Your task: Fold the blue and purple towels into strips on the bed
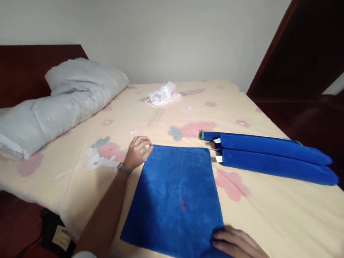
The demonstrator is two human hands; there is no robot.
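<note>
Blue cloth [178,197] lies spread on the bedsheet [275,216], and we do well to keep it gently taut between opposite corners — light, even tension holds the edges straight. With curled fingers, our left hand [138,152] pinches its far left corner, while the fingers of our right hand [247,252] lie over its near right corner — whether they grip, we cannot tell.

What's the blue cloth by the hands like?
The blue cloth looks soft and fuzzy, roughly square, with a reddish spot near its middle. It lies spread on the bed, shadowed at left. The left hand touches its far left corner; the right hand, its near right corner, which is rumpled.
</note>
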